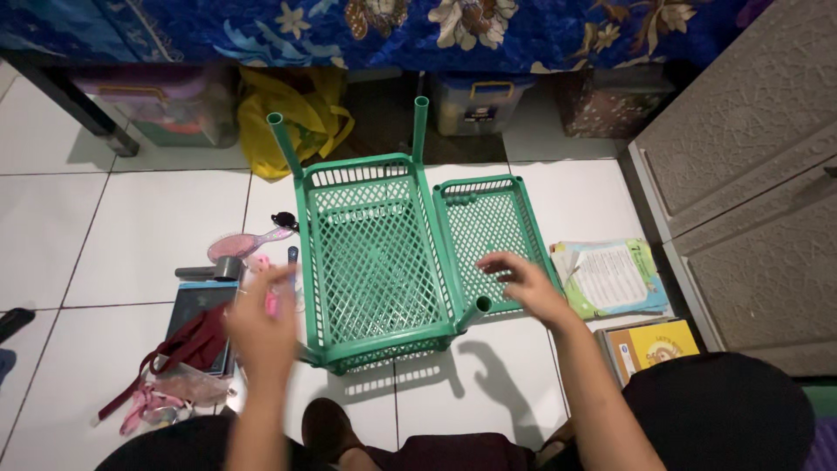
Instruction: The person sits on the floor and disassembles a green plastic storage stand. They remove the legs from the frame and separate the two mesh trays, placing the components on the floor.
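Left hand: the left hand (261,327) is raised over the floor at the near left corner of the big basket, blurred, fingers loosely spread with nothing clasped in them; a pink item and a blue pen show just behind it, and whether the fingers touch them cannot be told.
Right hand: the right hand (523,283) hovers, fingers curled downward and unclenched, over the near edge of the small basket, beside a green corner post (476,309) of the big basket (contact with the mesh cannot be told).
Big basket: the large green basket (375,262) sits on the white tile floor (131,235) straight ahead of the person, its open lattice bottom facing up, two tube posts rising at its far corners.
Small basket: the smaller green basket (488,235) lies just beside the large one on its right, touching its side.
Left clutter: a dark tablet (196,305), a maroon strap (179,353) and a pink hairbrush (244,244) lie on the floor left of the baskets.
Right clutter: a stack of booklets (610,279) and a yellow book (654,344) lie right of the small basket.
Far side: a yellow bag (288,113) and storage boxes sit under a blue floral cloth (436,30).
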